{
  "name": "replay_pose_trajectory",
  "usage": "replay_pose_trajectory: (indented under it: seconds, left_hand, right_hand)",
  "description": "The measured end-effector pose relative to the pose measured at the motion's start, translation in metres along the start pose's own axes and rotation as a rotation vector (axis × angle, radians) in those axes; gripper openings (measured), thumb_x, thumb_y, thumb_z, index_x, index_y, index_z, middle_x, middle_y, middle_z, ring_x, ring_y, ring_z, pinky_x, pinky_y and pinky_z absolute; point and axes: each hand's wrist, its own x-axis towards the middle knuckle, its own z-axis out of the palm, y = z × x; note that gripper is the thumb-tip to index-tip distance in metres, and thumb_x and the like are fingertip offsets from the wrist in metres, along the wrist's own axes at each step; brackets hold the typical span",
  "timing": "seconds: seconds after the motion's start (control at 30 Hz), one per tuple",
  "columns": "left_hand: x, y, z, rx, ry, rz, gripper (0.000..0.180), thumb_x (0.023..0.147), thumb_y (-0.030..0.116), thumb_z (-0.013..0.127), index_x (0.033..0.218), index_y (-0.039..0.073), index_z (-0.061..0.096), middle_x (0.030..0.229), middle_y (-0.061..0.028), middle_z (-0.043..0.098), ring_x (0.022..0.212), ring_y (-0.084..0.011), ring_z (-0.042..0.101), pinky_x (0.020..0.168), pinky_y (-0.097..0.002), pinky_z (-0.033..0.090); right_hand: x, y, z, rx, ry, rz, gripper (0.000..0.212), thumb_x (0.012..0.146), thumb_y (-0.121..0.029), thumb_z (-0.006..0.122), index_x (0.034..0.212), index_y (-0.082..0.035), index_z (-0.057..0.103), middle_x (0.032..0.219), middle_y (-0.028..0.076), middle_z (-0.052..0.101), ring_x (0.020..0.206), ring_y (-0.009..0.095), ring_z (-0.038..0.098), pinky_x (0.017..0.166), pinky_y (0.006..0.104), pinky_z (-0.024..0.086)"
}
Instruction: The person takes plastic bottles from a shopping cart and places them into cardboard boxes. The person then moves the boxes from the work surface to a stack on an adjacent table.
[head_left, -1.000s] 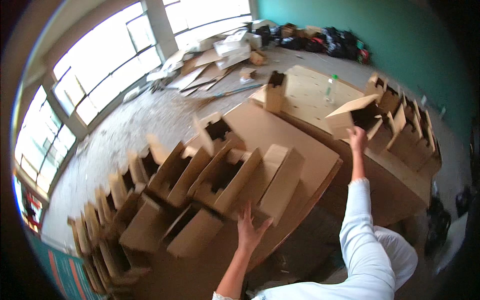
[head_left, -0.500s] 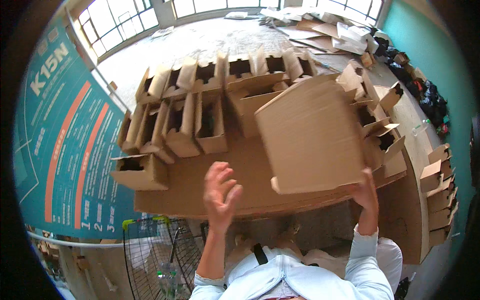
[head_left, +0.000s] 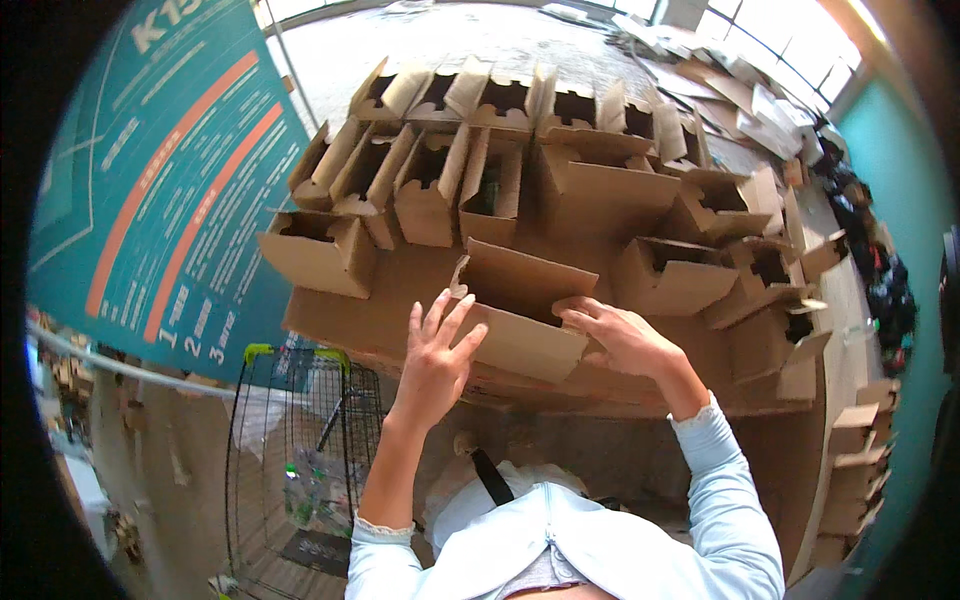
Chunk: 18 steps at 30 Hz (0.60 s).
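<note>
An open-topped cardboard box point(head_left: 525, 342) stands upright at the near edge of the cardboard-covered table, its long back flap raised. My right hand point(head_left: 630, 345) grips its right end, fingers over the rim and thumb against the front side. Against the left corner of the same box rests my left hand point(head_left: 437, 355), its fingers stretched out and spread. Behind it, similar open cardboard boxes stand in rows, among them a wide one point(head_left: 612, 190) and a narrow one point(head_left: 490, 190) with something dark green inside. Another open box point(head_left: 318, 252) sits alone at the table's left end.
To the left hangs a teal printed banner point(head_left: 170, 190). Below it stands a black wire cart point(head_left: 300, 460) with plastic bottles inside. More boxes point(head_left: 780, 340) line the table's right end. Flattened cardboard point(head_left: 715, 85) and black bags point(head_left: 880, 240) lie along the teal wall.
The box held up by my right hand has come down to the table's near edge, opening upward. My left hand has reached its left corner. The head view has shifted rightward and down.
</note>
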Motion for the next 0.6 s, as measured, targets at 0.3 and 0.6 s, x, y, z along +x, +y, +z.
replay_pose_trajectory:
  seconds: [0.3, 0.6]
  left_hand:
    - [-0.003, 0.011, 0.017, -0.121, 0.186, -0.077, 0.027, 0.078, 0.0, 0.066, 0.105, 0.004, 0.066, 0.133, -0.0141, 0.052, 0.131, -0.0345, 0.044, 0.109, -0.0471, 0.038]
    - [-0.206, -0.07, -0.026, -0.133, 0.409, -0.824, 0.022, 0.085, 0.008, 0.066, 0.106, 0.001, 0.067, 0.117, -0.0159, 0.066, 0.108, -0.034, 0.063, 0.093, -0.0396, 0.05]
  right_hand:
    - [0.03, -0.02, 0.008, 0.146, -0.043, -0.054, 0.04, 0.076, -0.021, 0.075, 0.112, -0.007, 0.064, 0.094, 0.017, 0.068, 0.088, 0.037, 0.064, 0.079, 0.0431, 0.052]
    - [0.032, -0.021, 0.003, 0.522, -0.23, 0.214, 0.022, 0.081, 0.0, 0.067, 0.104, 0.002, 0.067, 0.074, 0.008, 0.063, 0.063, 0.011, 0.058, 0.054, 0.0264, 0.049]
